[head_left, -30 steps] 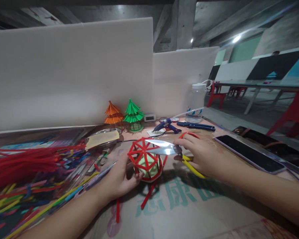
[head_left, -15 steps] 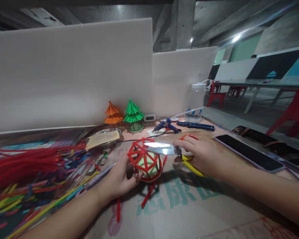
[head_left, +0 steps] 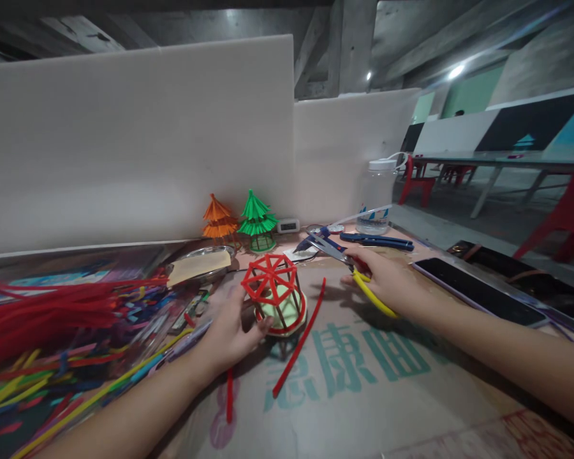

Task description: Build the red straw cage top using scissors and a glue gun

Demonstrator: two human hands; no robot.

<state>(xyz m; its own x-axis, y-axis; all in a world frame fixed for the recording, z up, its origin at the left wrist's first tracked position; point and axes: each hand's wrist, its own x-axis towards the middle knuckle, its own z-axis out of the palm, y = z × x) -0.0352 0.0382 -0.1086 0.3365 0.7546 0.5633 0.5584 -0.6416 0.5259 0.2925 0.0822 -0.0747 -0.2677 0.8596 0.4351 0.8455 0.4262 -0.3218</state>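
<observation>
My left hand grips the lower left side of a small round frame made of red pipe cleaners with dark uprights. Its top is spoked like a wheel, and a pale green base shows inside. In my right hand is a pair of scissors with yellow handles, the blades pointing up and left, apart from the frame. A long red pipe cleaner lies on the cardboard just right of the frame. Another short red piece lies below my left hand.
Heaped pipe cleaners cover the left side. Behind stand an orange tree model and a green one, a metal dish, a glue gun, blue pliers and a bottle. A phone lies at right.
The scissors have drawn back from the frame's top, up and to the right. The frame has tipped more upright and shifted slightly left, uncovering the long red pipe cleaner.
</observation>
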